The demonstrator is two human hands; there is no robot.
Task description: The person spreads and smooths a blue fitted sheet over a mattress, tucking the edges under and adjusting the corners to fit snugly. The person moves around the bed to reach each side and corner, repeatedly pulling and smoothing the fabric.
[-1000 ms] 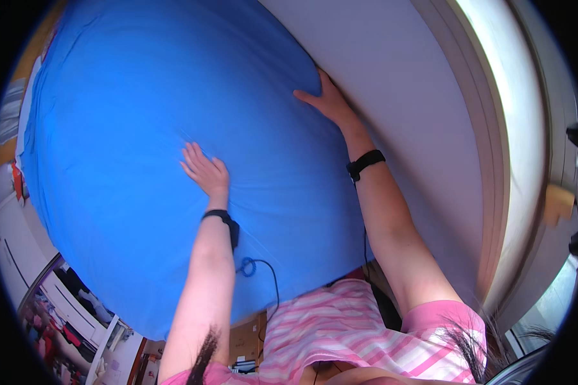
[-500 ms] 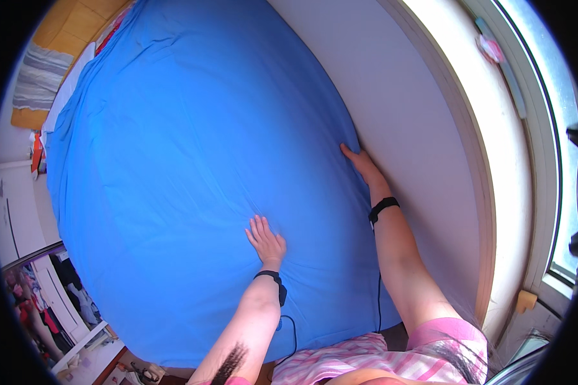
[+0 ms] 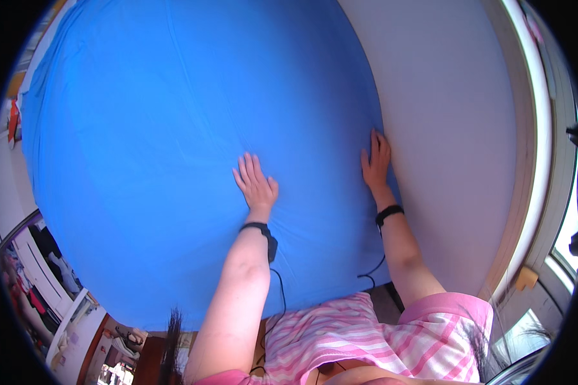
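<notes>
A blue sheet point(image 3: 141, 141) is spread over the bed and fills most of the view, with fine creases across its middle. My left hand point(image 3: 257, 186) lies flat on it, fingers spread, and small folds run out from around the wrist. My right hand point(image 3: 377, 160) rests along the sheet's right edge, next to the pale wall point(image 3: 443, 128). Its fingers are stretched out and the thumb stands apart. Neither hand grips the cloth. Each wrist wears a black band with a thin black cable trailing from it.
A window frame point(image 3: 559, 138) runs along the far right beyond the wooden-edged wall panel. At the lower left, a wardrobe point(image 3: 42, 276) shows hanging clothes. An orange-red item point(image 3: 13, 122) sits past the bed's left side. The pink striped shirt point(image 3: 327, 327) I wear touches the bed's near edge.
My view has shifted. The right hand has gone from curling over the sheet's edge, fingers hidden, to lying with its fingers visible. The left hand remains flat on the sheet.
</notes>
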